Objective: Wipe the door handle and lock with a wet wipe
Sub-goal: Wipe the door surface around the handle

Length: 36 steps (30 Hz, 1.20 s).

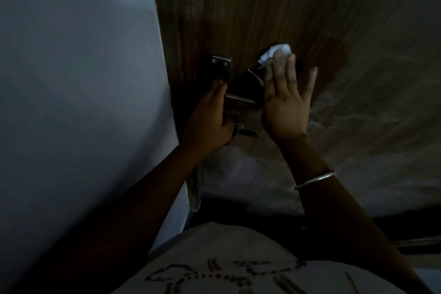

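Note:
The scene is dim. A metal lock plate (222, 67) with two screws sits on the brown wooden door (274, 7) near its left edge. Just below it the lever handle (241, 99) runs to the right. My left hand (210, 119) is wrapped around the lock body at the door's edge, below the plate. My right hand (286, 98) lies flat with fingers spread, pressing a crumpled white wet wipe (274, 53) against the door over the handle's far end. A key or latch piece (245, 132) sticks out under my left hand.
A pale wall (83, 79) stands to the left of the door. A silver bangle (315, 180) circles my right wrist. My light-coloured shirt (226, 258) fills the bottom of the view.

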Each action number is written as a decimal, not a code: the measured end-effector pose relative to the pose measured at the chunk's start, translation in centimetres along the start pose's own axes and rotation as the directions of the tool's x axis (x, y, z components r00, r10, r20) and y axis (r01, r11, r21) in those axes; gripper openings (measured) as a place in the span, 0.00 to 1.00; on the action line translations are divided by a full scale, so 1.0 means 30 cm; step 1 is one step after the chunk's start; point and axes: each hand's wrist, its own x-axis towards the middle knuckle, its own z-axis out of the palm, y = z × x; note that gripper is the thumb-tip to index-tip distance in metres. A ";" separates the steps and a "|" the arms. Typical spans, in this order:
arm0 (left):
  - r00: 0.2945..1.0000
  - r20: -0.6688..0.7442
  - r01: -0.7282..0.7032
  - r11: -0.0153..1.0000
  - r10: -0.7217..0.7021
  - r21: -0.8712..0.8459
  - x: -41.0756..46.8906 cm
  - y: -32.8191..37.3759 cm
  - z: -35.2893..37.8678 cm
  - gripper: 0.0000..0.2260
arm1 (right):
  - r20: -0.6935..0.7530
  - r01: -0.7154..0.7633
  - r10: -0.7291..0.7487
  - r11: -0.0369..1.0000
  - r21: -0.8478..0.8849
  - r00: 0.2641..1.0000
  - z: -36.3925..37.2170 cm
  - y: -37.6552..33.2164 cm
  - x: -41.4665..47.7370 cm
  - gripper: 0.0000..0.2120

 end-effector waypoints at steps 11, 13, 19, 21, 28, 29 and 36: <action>1.000 0.011 -0.012 1.000 0.011 0.023 -0.002 -0.003 0.004 0.33 | 0.073 0.068 -0.072 0.996 0.065 0.995 0.001 -0.066 0.015 0.24; 1.000 0.017 -0.007 1.000 0.007 0.011 0.000 -0.006 0.000 0.33 | 0.084 0.013 -0.016 0.999 0.039 0.996 0.005 -0.045 -0.012 0.24; 1.000 0.005 -0.009 1.000 0.009 0.004 -0.002 -0.003 0.002 0.32 | 0.108 -0.175 0.169 0.983 0.053 0.980 0.008 -0.002 -0.065 0.28; 1.000 0.012 -0.013 1.000 0.013 0.022 -0.002 -0.002 0.004 0.33 | 0.123 -0.011 -0.001 0.995 0.095 0.992 0.009 -0.018 -0.036 0.25; 0.999 0.035 -0.012 1.000 0.013 -0.007 -0.003 -0.009 -0.001 0.33 | 0.147 0.007 -0.015 0.998 0.057 0.989 0.011 -0.006 -0.053 0.24; 0.999 0.031 -0.014 1.000 0.014 -0.005 -0.003 -0.008 -0.002 0.33 | 0.152 -0.034 0.025 0.998 0.056 0.988 0.011 -0.003 -0.062 0.25; 0.999 0.037 -0.025 0.999 0.023 0.042 -0.003 -0.002 -0.001 0.34 | 0.221 0.194 -0.207 0.978 0.078 0.953 0.009 -0.058 0.003 0.24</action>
